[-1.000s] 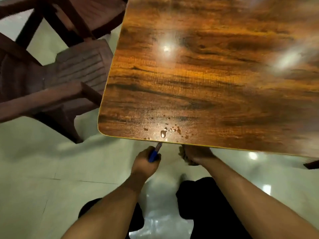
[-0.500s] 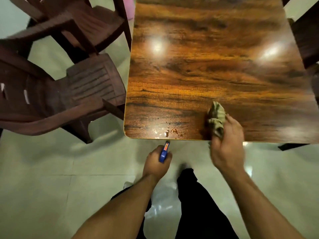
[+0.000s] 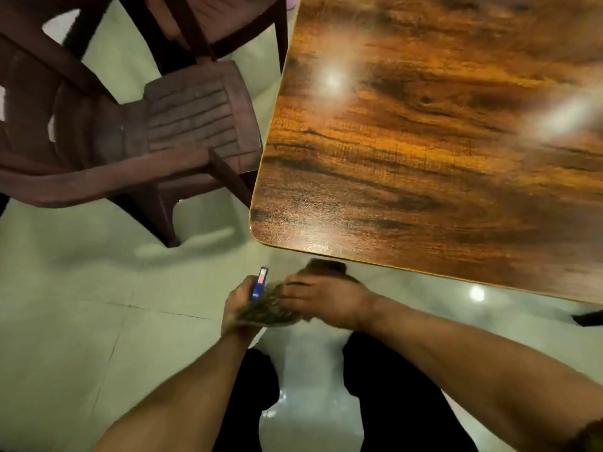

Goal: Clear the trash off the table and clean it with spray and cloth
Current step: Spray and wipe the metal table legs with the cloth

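Hands meet at lower centre, below the counter point(image 3: 424, 164) corner: the left hand point(image 3: 239, 309) grips the spray bottle point(image 3: 260, 283), the right hand point(image 3: 326, 301) holds the bunched cloth point(image 3: 270, 314) against it. Wiping seems the step in hand; next, the cloth needs lifting onto the counter.

1. Brown plastic chair point(image 3: 182, 125), up and to the left of the grip. Slatted seat, curved armrest point(image 3: 107, 181) on the side nearer the grip, one front leg point(image 3: 163, 220) planted on the floor.
2. Second brown chair point(image 3: 222, 21), of the same make, farther from the grip and beyond the first; only part of the seat and frame is in view.
3. Pale glossy tiled floor point(image 3: 81, 305), beneath and all around the grip. A thin tile joint point(image 3: 156, 309) runs off to the left of it.
4. Round glare of light point(image 3: 477, 293) on the floor, right of the grip.
5. Small dark object point(image 3: 587, 318), far right of the grip at the frame edge; nature unclear.
6. Pink sliver point(image 3: 292, 1), far above the grip at the top edge; unidentifiable.
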{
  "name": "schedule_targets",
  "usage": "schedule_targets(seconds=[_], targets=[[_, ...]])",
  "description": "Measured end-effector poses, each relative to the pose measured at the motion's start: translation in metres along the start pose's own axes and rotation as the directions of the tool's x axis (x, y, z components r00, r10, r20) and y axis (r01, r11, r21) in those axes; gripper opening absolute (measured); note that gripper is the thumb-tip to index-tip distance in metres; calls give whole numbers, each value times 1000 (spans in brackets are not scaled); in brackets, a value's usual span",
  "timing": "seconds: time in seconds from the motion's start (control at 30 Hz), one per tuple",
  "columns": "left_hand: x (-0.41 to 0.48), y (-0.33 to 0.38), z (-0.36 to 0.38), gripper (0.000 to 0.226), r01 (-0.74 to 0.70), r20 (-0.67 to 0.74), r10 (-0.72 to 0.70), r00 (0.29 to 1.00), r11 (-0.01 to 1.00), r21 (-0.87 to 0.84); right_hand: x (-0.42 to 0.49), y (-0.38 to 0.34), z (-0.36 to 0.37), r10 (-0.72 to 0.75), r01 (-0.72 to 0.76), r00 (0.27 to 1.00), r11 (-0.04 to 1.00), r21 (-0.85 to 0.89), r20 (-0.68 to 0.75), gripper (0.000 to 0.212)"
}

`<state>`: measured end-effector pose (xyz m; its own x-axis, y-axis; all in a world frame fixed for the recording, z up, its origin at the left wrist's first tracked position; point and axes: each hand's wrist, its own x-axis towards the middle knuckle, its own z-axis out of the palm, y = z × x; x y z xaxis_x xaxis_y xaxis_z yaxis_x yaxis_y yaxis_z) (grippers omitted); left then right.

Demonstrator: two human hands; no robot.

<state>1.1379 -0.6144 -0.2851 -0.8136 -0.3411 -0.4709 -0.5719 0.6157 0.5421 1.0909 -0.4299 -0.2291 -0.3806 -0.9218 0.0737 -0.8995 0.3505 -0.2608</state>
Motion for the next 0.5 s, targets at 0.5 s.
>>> schedule_targets(seconds=[0.5], targets=[[190, -30, 170, 17, -373, 35, 378, 925, 923, -94, -27, 195, 209, 581, -654, 595, 751, -85, 556, 45]])
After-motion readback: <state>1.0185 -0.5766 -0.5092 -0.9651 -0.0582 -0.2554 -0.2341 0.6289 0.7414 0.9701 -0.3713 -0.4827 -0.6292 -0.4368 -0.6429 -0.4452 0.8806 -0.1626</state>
